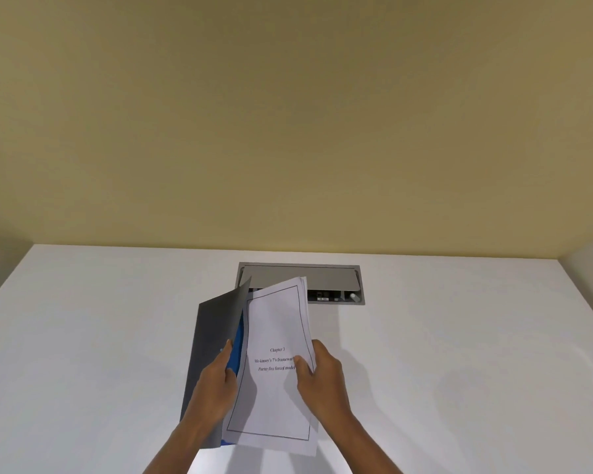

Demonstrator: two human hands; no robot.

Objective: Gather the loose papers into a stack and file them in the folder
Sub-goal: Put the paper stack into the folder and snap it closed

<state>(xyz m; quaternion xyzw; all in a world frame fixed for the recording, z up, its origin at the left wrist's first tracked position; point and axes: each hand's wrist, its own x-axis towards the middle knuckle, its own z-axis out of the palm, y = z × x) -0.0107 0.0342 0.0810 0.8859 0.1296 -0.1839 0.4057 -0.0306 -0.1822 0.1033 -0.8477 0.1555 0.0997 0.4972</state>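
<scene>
A stack of white papers [274,388], its top sheet printed "Chapter 3" inside a black border, is held above the white table [93,336]. My right hand [322,374] grips the stack's right edge, thumb on top. A folder [213,333] with a grey cover and blue inside lies partly open to the left of the stack. Its cover is lifted by my left hand [216,381], which pinches the cover's edge. The stack's left side sits over the blue inside of the folder, partly under the raised cover.
A grey recessed cable box [326,278] with its lid ajar is set in the table behind the papers. A yellowish wall rises beyond the table's far edge. Bare white tabletop extends on both sides.
</scene>
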